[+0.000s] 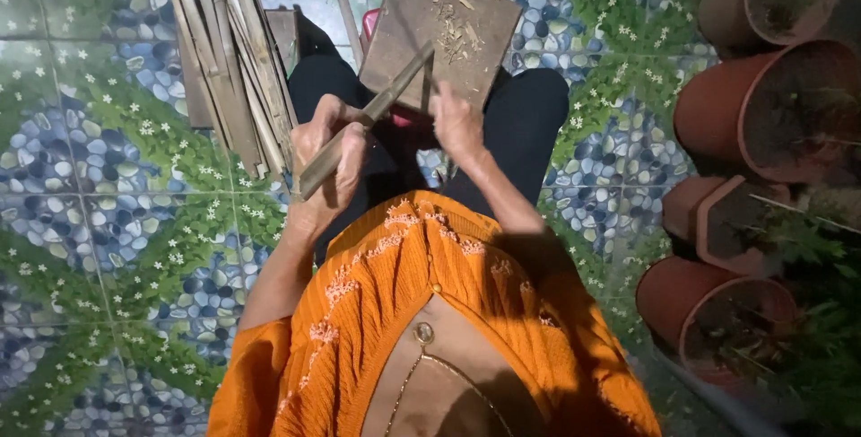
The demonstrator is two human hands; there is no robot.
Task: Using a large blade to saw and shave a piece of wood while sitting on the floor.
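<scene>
Bamboo fills the middle of the head view: the left hand has its fingers clamped round a long bamboo strip that slants from centre left up toward a square wooden board at the top centre. The right hand, fingers closed on a dark blade, meets the strip's upper end just over the board. A bundle of split bamboo slats lies at upper left on the pebble-patterned tile floor. Terracotta pots crowd the right edge.
</scene>
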